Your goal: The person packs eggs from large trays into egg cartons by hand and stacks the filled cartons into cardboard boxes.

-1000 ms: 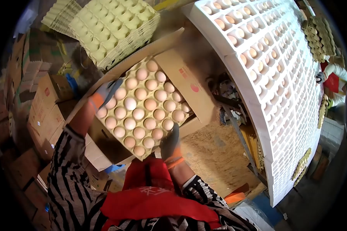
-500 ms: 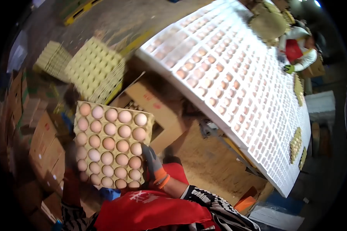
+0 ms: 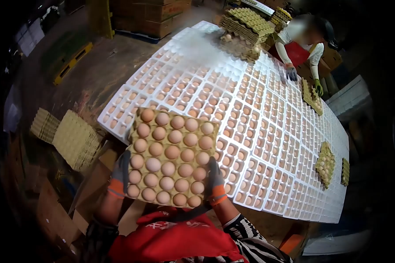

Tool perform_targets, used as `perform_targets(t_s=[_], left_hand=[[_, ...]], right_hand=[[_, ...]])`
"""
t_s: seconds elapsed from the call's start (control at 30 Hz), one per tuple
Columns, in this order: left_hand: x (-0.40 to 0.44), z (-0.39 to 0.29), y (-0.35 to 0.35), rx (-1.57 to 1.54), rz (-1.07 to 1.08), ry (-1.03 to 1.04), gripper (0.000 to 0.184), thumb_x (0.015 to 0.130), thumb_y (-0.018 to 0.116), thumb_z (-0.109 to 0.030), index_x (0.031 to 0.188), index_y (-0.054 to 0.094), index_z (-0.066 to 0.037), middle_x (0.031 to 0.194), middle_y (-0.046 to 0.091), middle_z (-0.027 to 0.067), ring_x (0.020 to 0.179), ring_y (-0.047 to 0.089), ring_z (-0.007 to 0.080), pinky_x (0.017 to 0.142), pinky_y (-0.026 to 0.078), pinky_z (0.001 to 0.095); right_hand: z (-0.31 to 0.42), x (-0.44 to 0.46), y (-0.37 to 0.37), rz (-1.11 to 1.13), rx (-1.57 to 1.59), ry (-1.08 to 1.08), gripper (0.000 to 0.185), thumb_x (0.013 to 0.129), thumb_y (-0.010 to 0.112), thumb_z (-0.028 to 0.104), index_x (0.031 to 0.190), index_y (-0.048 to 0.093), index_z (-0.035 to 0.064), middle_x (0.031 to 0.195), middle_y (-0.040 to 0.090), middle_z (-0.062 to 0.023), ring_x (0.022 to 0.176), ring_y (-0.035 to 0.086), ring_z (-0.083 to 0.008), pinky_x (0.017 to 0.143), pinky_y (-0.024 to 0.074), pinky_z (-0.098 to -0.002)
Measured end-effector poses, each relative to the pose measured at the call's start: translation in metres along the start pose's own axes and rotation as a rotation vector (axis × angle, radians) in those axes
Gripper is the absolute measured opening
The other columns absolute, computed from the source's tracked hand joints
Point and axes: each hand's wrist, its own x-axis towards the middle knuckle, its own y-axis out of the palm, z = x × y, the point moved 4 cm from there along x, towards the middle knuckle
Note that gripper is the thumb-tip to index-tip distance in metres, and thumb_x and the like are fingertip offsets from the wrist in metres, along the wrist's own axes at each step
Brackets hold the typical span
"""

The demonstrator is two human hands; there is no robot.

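Note:
A fibre egg tray (image 3: 165, 143) full of brown eggs (image 3: 172, 152) is held level in front of my red apron. My left hand (image 3: 120, 173), in a grey and orange glove, grips its left edge. On the opposite edge, my right hand (image 3: 215, 182) in a matching glove has its thumb over the rim. The fingers under the tray are hidden. Just beyond it spreads a wide surface of white moulded trays (image 3: 259, 209) with eggs in their cells. The egg tray overlaps the near edge of these in view.
Across the white trays a co-worker (image 3: 300, 50) reaches toward a fibre tray (image 3: 311, 98). Stacked fibre trays (image 3: 245, 26) stand at the far end, others (image 3: 77, 140) at left. Cardboard boxes (image 3: 52, 210) sit low left. More fibre trays (image 3: 324, 164) lie at right.
My hands have carried the full egg tray rightward, from beside the boxes to the edge of the white trays. The view has turned too. My left hand now shows clearly.

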Motion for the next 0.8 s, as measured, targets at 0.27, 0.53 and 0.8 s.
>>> perform_targets(t_s=[0.27, 0.53, 0.8], left_hand=[[0.171, 0.085, 0.172, 0.378, -0.028, 0.105, 0.044, 0.098, 0.049, -0.038, 0.111, 0.061, 0.003, 0.099, 0.066, 0.0106, 0.088, 0.056, 0.0166, 0.080, 0.046, 0.0330], [0.252, 0.106, 0.219, 0.485, -0.004, -0.085, 0.043, 0.097, 0.051, -0.040, 0.117, 0.062, -0.003, 0.105, 0.064, 0.0045, 0.092, 0.056, 0.0138, 0.080, 0.048, 0.0315], [0.146, 0.025, 0.241, 1.026, 0.162, 0.438, 0.037, 0.091, 0.064, -0.017, 0.123, 0.058, 0.001, 0.121, 0.061, 0.0129, 0.112, 0.057, 0.0227, 0.096, 0.044, 0.0340]], right_hand=[[0.043, 0.138, -0.155, -0.171, 0.135, 0.051, 0.049, 0.096, 0.047, 0.046, 0.122, 0.058, 0.0056, 0.111, 0.060, -0.0046, 0.097, 0.054, -0.0152, 0.081, 0.0463, -0.0323], [0.047, 0.210, -0.204, -0.191, -0.406, -0.176, 0.042, 0.099, 0.045, 0.032, 0.130, 0.052, 0.0042, 0.117, 0.062, -0.0183, 0.103, 0.060, -0.0280, 0.091, 0.0452, -0.0348], [0.099, 0.139, -0.227, -0.106, -0.136, -0.264, 0.047, 0.090, 0.064, 0.018, 0.131, 0.051, -0.0023, 0.123, 0.060, -0.0130, 0.110, 0.056, -0.0180, 0.094, 0.0454, -0.0305]])
